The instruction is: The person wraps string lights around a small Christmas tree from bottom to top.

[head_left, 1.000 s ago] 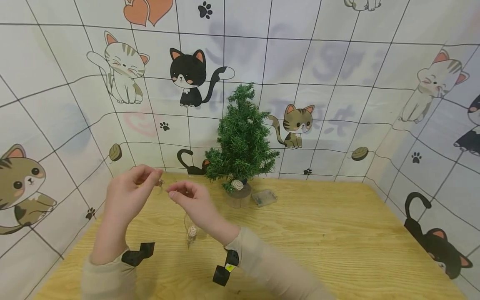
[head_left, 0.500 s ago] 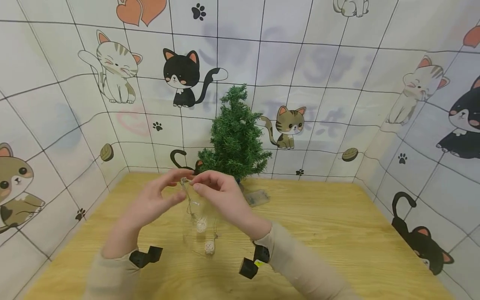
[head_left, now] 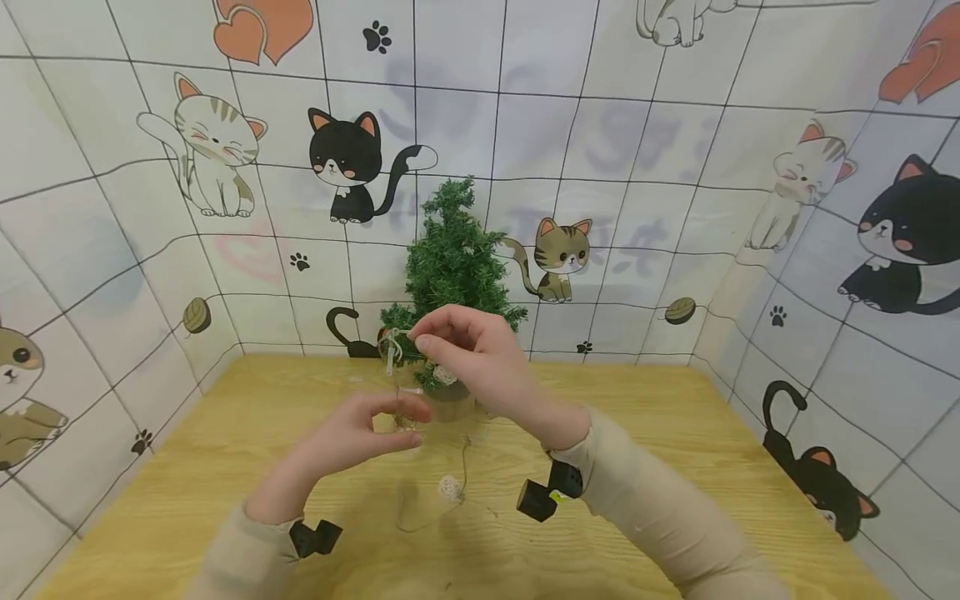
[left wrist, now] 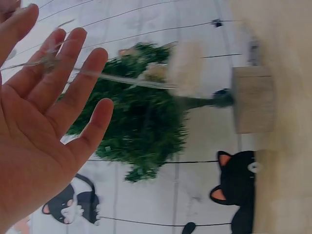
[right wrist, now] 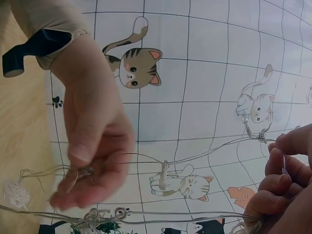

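My right hand (head_left: 483,358) pinches the thin wire of a string of lights, and a loose knot of wire (head_left: 392,346) hangs by its fingertips. In the right wrist view strands of wire (right wrist: 209,155) stretch from the right hand (right wrist: 287,187) to the left. My left hand (head_left: 367,433) is lower, fingers apart and slightly bent; in the left wrist view the wire (left wrist: 131,80) passes by its spread fingers (left wrist: 90,73). A white woven ball (head_left: 450,488) dangles on the string below the hands. Another white ball (head_left: 444,375) shows by the tree's base.
A small green artificial tree (head_left: 453,258) stands behind my hands on a round wooden base (left wrist: 253,100), its lower part partly hidden. The wooden table (head_left: 622,475) is bounded by a cat-patterned cloth (head_left: 637,150) at the back and sides.
Both hands have moved right, the right one up in front of the tree. The left hand has dropped away from the right hand's fingertips and opened wider. The string swings along with them.
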A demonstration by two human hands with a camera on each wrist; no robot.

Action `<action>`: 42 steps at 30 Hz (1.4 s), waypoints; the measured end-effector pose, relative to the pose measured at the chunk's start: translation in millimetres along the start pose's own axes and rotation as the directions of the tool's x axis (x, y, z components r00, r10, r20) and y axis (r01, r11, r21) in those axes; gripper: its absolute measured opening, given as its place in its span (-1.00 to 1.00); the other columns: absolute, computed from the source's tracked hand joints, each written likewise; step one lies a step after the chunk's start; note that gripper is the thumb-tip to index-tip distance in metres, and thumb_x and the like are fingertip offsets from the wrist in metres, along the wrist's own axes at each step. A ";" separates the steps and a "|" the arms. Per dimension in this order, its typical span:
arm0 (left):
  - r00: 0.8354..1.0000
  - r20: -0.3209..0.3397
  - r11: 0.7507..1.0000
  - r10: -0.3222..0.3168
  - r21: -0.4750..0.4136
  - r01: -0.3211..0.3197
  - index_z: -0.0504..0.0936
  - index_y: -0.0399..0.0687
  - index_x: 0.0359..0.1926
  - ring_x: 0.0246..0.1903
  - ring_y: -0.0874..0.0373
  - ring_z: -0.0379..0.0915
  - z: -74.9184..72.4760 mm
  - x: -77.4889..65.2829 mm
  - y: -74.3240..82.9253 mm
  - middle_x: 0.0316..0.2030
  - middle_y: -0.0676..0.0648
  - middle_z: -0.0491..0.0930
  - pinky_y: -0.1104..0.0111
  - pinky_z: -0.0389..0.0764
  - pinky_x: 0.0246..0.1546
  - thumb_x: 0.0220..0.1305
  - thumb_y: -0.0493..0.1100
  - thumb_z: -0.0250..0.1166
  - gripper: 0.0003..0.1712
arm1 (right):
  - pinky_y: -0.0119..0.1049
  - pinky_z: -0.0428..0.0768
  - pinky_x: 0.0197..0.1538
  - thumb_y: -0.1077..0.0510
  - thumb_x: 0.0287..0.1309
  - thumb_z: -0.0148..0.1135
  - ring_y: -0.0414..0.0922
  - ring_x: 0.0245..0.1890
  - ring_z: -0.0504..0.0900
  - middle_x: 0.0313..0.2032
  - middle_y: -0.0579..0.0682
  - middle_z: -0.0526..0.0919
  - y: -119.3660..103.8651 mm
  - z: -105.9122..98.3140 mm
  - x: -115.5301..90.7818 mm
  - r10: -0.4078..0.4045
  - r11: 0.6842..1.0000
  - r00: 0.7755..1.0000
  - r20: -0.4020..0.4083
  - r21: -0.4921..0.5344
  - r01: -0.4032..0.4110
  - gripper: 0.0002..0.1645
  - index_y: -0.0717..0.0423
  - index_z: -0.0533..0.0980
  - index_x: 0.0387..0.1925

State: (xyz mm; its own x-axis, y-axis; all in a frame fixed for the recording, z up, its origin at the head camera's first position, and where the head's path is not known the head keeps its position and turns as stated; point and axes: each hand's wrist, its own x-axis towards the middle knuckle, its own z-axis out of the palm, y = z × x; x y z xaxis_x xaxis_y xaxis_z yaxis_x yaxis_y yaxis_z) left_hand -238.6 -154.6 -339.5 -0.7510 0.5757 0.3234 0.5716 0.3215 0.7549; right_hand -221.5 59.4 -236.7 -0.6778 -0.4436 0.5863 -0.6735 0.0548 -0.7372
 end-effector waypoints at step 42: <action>0.987 -0.123 0.726 0.102 0.688 0.011 0.66 0.25 -0.23 -0.42 0.36 0.47 -138.9 -26.9 89.5 -0.36 0.30 0.63 0.37 0.41 -0.45 0.26 -0.19 0.33 -0.84 | -0.38 0.42 -0.46 0.21 0.31 0.19 -0.14 -0.53 0.58 -0.34 0.01 0.71 -31.9 -116.5 28.9 -0.022 0.820 0.998 -0.050 -0.573 -0.011 -0.83 0.20 0.65 -0.19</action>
State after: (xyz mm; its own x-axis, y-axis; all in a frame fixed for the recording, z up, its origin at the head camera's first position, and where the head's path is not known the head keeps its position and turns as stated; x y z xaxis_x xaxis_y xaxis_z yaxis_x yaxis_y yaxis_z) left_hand -213.2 -245.7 -201.4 -0.7237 0.5090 0.4661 0.6344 0.7565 0.1589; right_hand -253.9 149.0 -157.2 -0.6770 -0.3990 0.6185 -0.7134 0.5623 -0.4182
